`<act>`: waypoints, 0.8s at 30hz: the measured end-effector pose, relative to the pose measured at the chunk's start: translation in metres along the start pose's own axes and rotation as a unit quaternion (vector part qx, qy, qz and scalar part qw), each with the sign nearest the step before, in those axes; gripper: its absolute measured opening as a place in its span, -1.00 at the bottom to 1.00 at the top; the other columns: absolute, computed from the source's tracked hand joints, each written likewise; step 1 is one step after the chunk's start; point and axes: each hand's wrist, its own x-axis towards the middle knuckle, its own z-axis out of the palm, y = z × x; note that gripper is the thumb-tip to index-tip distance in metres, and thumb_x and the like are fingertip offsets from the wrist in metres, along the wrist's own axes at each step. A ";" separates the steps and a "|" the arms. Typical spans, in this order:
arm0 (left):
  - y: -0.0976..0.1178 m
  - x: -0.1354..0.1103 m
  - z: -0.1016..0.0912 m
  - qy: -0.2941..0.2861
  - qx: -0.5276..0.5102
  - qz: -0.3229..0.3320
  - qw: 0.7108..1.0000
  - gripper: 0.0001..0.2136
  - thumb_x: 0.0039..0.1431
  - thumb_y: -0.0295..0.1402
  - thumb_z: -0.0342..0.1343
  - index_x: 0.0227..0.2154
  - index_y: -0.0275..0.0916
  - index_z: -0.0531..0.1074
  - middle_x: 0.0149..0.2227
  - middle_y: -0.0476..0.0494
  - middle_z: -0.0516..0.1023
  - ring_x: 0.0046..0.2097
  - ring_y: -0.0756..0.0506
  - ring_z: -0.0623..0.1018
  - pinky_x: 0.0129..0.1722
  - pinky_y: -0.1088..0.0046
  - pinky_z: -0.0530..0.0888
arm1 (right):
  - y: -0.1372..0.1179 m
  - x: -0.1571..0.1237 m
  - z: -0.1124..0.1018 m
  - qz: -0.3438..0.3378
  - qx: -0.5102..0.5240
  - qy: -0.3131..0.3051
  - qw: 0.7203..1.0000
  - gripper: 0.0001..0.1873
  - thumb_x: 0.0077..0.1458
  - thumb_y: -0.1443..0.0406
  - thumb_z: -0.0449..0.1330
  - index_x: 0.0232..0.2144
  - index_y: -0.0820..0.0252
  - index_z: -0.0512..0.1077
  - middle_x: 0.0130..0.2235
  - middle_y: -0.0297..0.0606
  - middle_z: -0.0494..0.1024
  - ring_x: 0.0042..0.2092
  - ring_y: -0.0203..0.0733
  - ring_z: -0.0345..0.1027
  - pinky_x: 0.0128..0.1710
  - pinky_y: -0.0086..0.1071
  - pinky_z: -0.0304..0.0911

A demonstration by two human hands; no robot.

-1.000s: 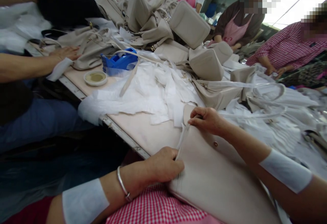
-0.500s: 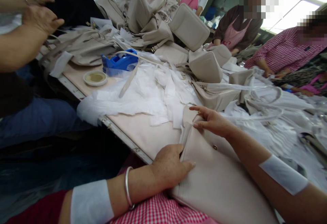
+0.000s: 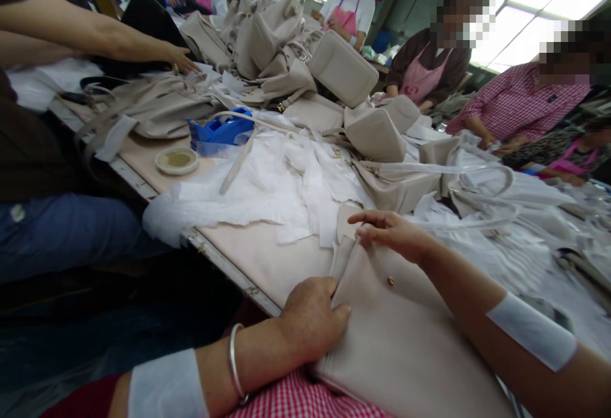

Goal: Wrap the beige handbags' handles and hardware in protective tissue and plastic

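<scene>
A light beige handbag (image 3: pixel 410 335) lies tilted between my lap and the table edge, with a small round metal stud on its side. My left hand (image 3: pixel 312 316) is closed on the bag's near edge, thumb on the outer face and fingers hidden behind it. At the bag's upper corner is my right hand (image 3: pixel 389 233), thumb and fingertips closed on the edge beside a small beige flap (image 3: pixel 345 222). White patches are wrapped on both forearms, and a silver bangle circles my left wrist.
White wrapping sheets (image 3: pixel 267 182) cover the middle of the table. A blue tape dispenser (image 3: pixel 222 128) and a round shallow dish (image 3: pixel 176 161) sit left. Beige bags (image 3: pixel 344 68) are heaped behind. A co-worker's arm (image 3: pixel 119 36) reaches in from the left; several people stand along the far side.
The co-worker's arm at left has stretched further right, toward the heap. My hands keep hold of the bag, with my left hand slightly lower in view. The view has shifted a little.
</scene>
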 end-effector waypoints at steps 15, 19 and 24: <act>0.000 0.002 0.000 0.026 -0.023 0.012 0.999 -0.73 0.21 -0.19 -0.05 -0.51 -0.22 0.36 -0.48 -0.08 0.48 -0.42 -0.07 0.43 -0.44 0.43 0.25 | 0.030 0.018 0.019 -0.061 -0.043 0.050 0.996 -0.59 -0.04 0.19 0.28 -0.11 0.20 0.42 -0.56 -0.46 0.35 -0.58 -0.35 0.14 -0.58 -0.44 0.06; -0.006 0.005 0.003 0.016 -0.044 -0.005 0.999 -0.74 0.18 -0.22 -0.04 -0.56 -0.21 0.32 -0.52 -0.04 0.44 -0.45 -0.04 0.41 -0.45 0.45 0.24 | 0.034 0.020 0.031 -0.097 -0.123 0.085 0.984 -0.72 0.00 0.23 0.26 -0.19 0.17 0.47 -0.45 -0.35 0.52 -0.42 -0.24 0.36 -0.38 -0.35 0.26; -0.013 0.006 0.001 0.068 -0.001 -0.038 0.997 -0.80 0.06 -0.20 0.10 -0.51 -0.22 0.35 -0.46 -0.05 0.46 -0.38 -0.06 0.42 -0.38 0.44 0.30 | 0.037 0.018 0.042 -0.107 -0.184 0.106 0.971 -0.83 0.10 0.26 0.21 -0.22 0.10 0.49 -0.28 -0.25 0.63 -0.23 -0.12 0.48 -0.13 -0.23 0.34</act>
